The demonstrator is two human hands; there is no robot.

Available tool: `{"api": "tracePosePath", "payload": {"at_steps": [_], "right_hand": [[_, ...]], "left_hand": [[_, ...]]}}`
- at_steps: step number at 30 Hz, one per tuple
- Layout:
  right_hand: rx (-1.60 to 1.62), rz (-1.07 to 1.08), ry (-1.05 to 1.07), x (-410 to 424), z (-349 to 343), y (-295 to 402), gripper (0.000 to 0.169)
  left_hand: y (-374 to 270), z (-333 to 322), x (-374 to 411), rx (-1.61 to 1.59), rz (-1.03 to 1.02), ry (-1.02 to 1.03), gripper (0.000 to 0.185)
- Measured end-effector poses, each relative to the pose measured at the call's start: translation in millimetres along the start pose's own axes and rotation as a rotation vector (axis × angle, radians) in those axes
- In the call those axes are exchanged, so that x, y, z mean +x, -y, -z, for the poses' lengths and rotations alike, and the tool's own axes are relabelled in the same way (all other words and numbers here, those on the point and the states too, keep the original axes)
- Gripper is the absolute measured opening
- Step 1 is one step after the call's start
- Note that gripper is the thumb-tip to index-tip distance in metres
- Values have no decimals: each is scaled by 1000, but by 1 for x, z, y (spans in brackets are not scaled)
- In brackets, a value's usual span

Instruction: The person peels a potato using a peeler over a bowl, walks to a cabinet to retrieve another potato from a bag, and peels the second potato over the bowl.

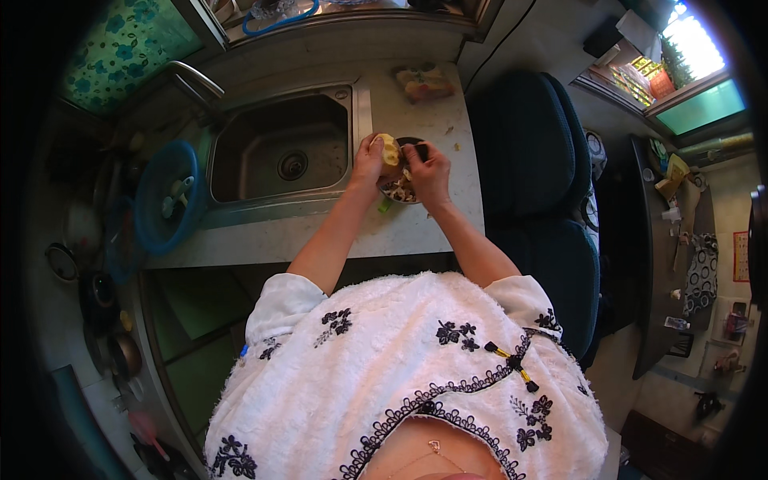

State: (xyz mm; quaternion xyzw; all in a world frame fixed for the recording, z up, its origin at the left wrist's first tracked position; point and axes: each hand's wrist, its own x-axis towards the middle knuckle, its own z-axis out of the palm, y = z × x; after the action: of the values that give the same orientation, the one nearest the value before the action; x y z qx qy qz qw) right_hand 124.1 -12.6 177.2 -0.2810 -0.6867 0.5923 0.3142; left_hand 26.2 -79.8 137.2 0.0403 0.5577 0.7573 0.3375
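Observation:
My left hand (367, 161) grips a partly peeled, yellow-fleshed root vegetable (389, 150), perhaps a potato, with brownish skin lower down. In my right hand (431, 179) is a tool with a dark handle (422, 152); its working end is hidden, so a peeler or a knife cannot be told apart. That hand is close beside the vegetable's right side. Beneath both hands sits a round bowl holding peelings (401, 191), its rim mostly covered by them. A small bright green piece (384, 206) shows at the bowl's near edge.
Left of my hands is a stainless steel sink (252, 174) with a faucet (201, 81). A blue plastic basin (144, 207) stands beyond it. At the counter's back right lies a plastic bag of food (423, 84). Dark blue padded chairs (522, 144) border the counter (420, 234) on the right.

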Motion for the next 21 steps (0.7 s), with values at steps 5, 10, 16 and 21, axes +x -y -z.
{"api": "tracePosePath", "payload": {"at_steps": [5, 10, 16, 21], "right_hand": [[202, 22, 7, 14, 10, -34, 19], [86, -21, 179, 17, 6, -40, 16], [-547, 646, 100, 0, 3, -2, 13], [-261, 493, -53, 9, 5, -16, 17]], "left_hand": [[-9, -8, -7, -10, -43, 40, 35], [16, 7, 15, 179, -344, 55, 36], [21, 7, 13, 333, -327, 19, 36], [6, -5, -1, 15, -33, 3, 33]]}}
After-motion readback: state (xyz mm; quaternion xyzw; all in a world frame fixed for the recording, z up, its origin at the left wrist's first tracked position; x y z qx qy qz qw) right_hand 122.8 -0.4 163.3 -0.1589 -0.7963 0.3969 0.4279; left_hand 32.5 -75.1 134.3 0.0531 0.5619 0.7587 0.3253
